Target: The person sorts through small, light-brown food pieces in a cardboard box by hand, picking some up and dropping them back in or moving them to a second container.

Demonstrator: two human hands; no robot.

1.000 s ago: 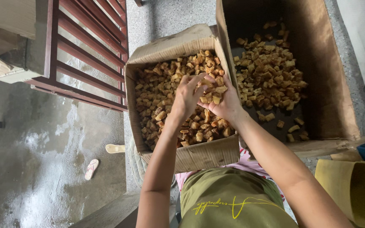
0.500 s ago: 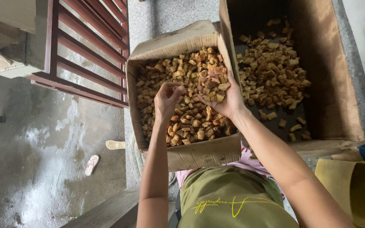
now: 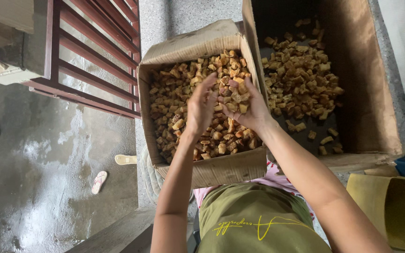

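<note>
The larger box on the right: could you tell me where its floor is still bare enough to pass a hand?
In the larger box, dark bare floor shows along the near wall and the far end. Its middle holds a pile of brown chunks. The smaller box is crowded throughout, both hands above it.

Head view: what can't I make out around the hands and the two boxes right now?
- Right hand: its cupped palm hides how many brown chunks it holds.
- Left hand: seen from the back, so whether it holds anything cannot be told.
- Near cardboard box: the chunks hide its floor.
- Far cardboard box: the top edge cuts off its far end.
- Yellow container: cut off at the right edge.
</note>
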